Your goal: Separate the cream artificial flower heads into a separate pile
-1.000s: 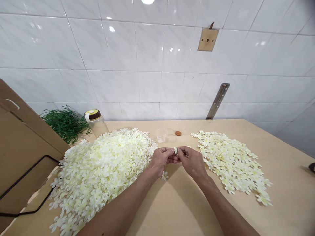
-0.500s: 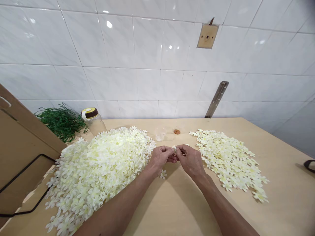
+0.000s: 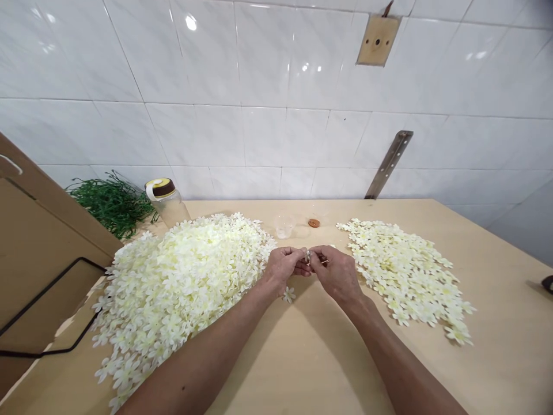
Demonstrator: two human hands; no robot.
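Note:
My left hand and my right hand meet above the middle of the table, fingertips nearly touching. Both pinch a small white artificial flower, mostly hidden by the fingers. A single loose flower lies on the table just below my left hand. To the left spreads a big heap of pale cream artificial flowers, close to my left wrist. On the right, past my right hand, lies a thinner, flatter spread of similar flowers.
Behind the hands stand a small clear cup and a round brown-orange piece. At the back left are a bottle with a yellow-brown lid and green artificial foliage. A cardboard box borders the left side; a tiled wall rises behind.
The head view has tilted slightly down, so the scene sits higher in the picture. Both hands stay together at the same spot, their fingers shifting only slightly around the flower.

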